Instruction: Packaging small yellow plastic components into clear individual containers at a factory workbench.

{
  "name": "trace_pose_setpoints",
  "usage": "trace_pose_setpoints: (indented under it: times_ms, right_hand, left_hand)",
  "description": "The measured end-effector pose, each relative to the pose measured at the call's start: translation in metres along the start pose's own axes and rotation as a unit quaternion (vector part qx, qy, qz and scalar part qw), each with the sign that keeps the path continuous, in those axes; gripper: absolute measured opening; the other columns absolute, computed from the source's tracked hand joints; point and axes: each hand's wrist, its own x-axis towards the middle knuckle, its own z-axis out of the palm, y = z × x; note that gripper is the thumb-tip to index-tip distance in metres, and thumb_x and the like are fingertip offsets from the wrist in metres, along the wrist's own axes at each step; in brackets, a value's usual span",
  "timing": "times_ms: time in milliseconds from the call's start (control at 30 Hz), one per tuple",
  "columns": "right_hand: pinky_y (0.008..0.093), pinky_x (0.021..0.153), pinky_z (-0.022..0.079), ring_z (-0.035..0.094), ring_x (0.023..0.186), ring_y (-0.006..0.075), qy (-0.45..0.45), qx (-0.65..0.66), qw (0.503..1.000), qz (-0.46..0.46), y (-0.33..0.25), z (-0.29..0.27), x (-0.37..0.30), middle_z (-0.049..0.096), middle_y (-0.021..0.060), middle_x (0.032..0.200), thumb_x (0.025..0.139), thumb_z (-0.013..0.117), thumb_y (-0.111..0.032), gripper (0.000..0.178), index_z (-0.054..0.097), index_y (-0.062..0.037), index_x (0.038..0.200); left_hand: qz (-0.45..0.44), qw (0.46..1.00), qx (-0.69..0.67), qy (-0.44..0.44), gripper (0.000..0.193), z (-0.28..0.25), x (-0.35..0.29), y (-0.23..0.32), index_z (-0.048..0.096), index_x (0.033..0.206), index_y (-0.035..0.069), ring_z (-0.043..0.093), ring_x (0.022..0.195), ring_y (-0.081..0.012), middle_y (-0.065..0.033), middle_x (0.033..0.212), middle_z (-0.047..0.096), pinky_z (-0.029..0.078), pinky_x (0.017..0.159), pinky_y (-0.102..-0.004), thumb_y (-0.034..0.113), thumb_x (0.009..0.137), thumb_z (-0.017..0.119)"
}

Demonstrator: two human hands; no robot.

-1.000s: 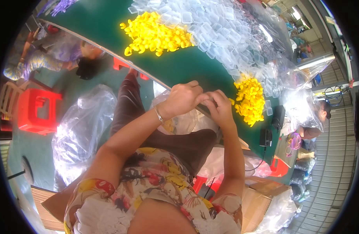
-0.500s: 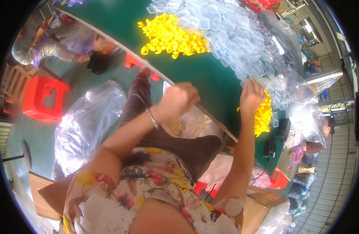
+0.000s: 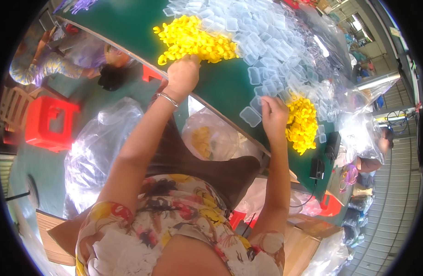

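My left hand (image 3: 183,76), with a bangle on its wrist, reaches the near edge of the larger pile of small curved yellow pieces (image 3: 197,39). Its fingers are closed there, and the fingertips and whatever they hold are hidden. My right hand (image 3: 276,117) pinches at the edge of a small clear plastic box (image 3: 257,104) on the green table. A second clear box (image 3: 250,117) lies right beside it, nearer the table's front edge. Just right of that hand is the smaller yellow pile (image 3: 302,125).
A broad heap of clear plastic boxes (image 3: 271,43) spreads over the green table (image 3: 220,85). Black devices (image 3: 317,168) with a cable sit at the right end. On the floor stand a red stool (image 3: 50,122) and a big clear bag (image 3: 101,152). Another person (image 3: 60,66) sits at far left.
My left hand has moved up and left to the larger yellow pile. My right hand has shifted left from the box heap, and two clear boxes now lie on the bare table beside it.
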Motion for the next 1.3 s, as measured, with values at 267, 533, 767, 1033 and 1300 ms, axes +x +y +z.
trace_pose_setpoints:
  times_ms: [267, 533, 767, 1033, 1300]
  right_hand:
    - [0.0356, 0.069, 0.051, 0.065, 0.079, 0.0294, 0.013, 0.012, 0.980, 0.200, 0.024, -0.054, -0.035, 0.068, 0.0119, 0.089, 0.087, 0.066, -0.005, 0.011, 0.069, -0.0041, 0.097]
    - [0.0425, 0.065, 0.049, 0.064, 0.078, 0.0313, -0.032, -0.228, 0.969, 0.090, 0.010, -0.042, -0.055, 0.066, 0.0108, 0.085, 0.079, 0.068, -0.009, 0.012, 0.069, -0.0095, 0.091]
    - [0.0401, 0.061, 0.047, 0.062, 0.068, 0.0265, 0.016, 0.098, 0.974, 0.202, -0.045, -0.022, -0.047, 0.063, 0.0077, 0.076, 0.075, 0.072, -0.006, 0.012, 0.066, -0.0084, 0.085]
    - [0.0342, 0.056, 0.047, 0.060, 0.064, 0.0233, 0.022, -0.041, 0.992, 0.117, -0.062, 0.006, -0.040, 0.062, 0.0056, 0.078, 0.075, 0.072, -0.006, 0.020, 0.064, -0.0091, 0.092]
    - [0.0400, 0.061, 0.049, 0.061, 0.070, 0.0294, -0.004, -0.059, 0.984, 0.169, -0.033, 0.000, -0.041, 0.061, 0.0100, 0.081, 0.084, 0.068, -0.011, 0.019, 0.065, -0.0073, 0.102]
  left_hand:
    - [0.039, 0.947, -0.315, -0.049, 0.011, -0.019, -0.031, 0.035, 0.064, 0.090, 0.004, 0.065, 0.081, -0.0364, -0.0166, 0.089, 0.067, 0.052, 0.071, -0.0418, 0.015, 0.087, 0.066]
    - [0.113, 0.885, -0.422, -0.161, 0.010, -0.018, -0.057, 0.081, 0.068, 0.089, 0.008, 0.062, 0.091, -0.0303, -0.0094, 0.091, 0.062, 0.048, 0.076, -0.0402, 0.017, 0.086, 0.068]
    - [0.150, 0.918, -0.312, -0.192, 0.009, -0.020, -0.062, 0.090, 0.069, 0.091, 0.011, 0.054, 0.104, -0.0270, -0.0061, 0.100, 0.056, 0.039, 0.087, -0.0405, 0.018, 0.085, 0.068]
    - [0.140, 0.936, -0.253, -0.201, 0.025, -0.012, -0.061, 0.091, 0.065, 0.106, 0.012, 0.056, 0.102, -0.0275, -0.0062, 0.103, 0.058, 0.042, 0.082, -0.0417, 0.019, 0.083, 0.068]
    - [0.250, 0.918, -0.260, -0.162, 0.041, -0.018, -0.060, 0.085, 0.064, 0.112, 0.009, 0.058, 0.100, -0.0272, -0.0068, 0.101, 0.060, 0.046, 0.087, -0.0398, 0.018, 0.075, 0.076]
